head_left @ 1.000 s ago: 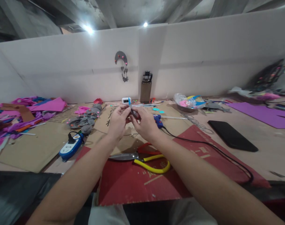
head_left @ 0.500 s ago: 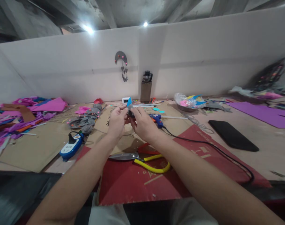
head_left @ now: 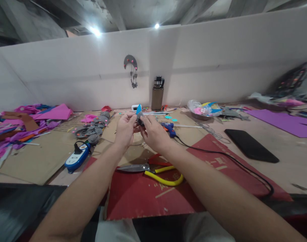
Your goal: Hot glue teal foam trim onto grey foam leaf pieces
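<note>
Two bare hands meet above a cluttered table (head_left: 294,158), holding one small grey piece (head_left: 141,121) with a pointed blue tip (head_left: 139,109) standing up from it. The piece is lifted clear of the brown cardboard (head_left: 138,155). The left hand (head_left: 125,131) pinches it from the left between thumb and bent fingers; the right hand (head_left: 155,132) pinches it from the right, its fingers hiding much of it.

It looks like felt: probably very light, soft and bendy, and unlikely to slip, though a hard squeeze could crease it. The blue tip seems thinner and easier to fold, so the grey lower part looks the better place to hold, fingertips on both sides. Whether blue and grey are joined cannot be told.

A glue gun (head_left: 170,129) lies just right of the right hand. Nearer the body, scissors (head_left: 165,182) with a yellow handle rest on red cardboard (head_left: 153,205).
</note>
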A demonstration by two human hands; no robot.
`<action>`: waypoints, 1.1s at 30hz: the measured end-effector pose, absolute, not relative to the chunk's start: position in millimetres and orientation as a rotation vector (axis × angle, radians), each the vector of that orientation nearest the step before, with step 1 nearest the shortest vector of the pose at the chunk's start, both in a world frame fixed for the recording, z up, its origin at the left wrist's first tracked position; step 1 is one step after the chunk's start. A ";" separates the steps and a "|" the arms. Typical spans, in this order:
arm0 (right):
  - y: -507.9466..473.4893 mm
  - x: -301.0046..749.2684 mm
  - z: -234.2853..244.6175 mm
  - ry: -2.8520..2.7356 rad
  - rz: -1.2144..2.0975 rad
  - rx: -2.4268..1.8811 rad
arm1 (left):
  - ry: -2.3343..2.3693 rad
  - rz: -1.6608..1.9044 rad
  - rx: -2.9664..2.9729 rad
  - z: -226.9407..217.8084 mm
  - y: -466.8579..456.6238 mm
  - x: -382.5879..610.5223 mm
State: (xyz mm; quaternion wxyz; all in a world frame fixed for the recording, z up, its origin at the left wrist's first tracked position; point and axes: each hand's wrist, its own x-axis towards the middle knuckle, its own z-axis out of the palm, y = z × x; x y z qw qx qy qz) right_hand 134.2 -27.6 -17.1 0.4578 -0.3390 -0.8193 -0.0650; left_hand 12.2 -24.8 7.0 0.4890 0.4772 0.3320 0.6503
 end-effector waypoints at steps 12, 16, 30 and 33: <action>-26.7 133.9 -15.2 -1.970 0.193 -0.958 | 0.861 1.802 1.093 7.0 1.4 -15.5; -22.8 147.8 -3.9 -2.167 0.311 -1.087 | 0.867 1.855 1.037 6.7 11.3 -29.4; 27.2 211.2 -39.9 -2.094 0.163 -2.151 | 0.810 1.866 0.982 5.8 16.1 -35.6; 32.3 207.3 -48.8 -2.009 0.228 -2.131 | 0.805 1.864 0.976 4.9 15.6 -34.8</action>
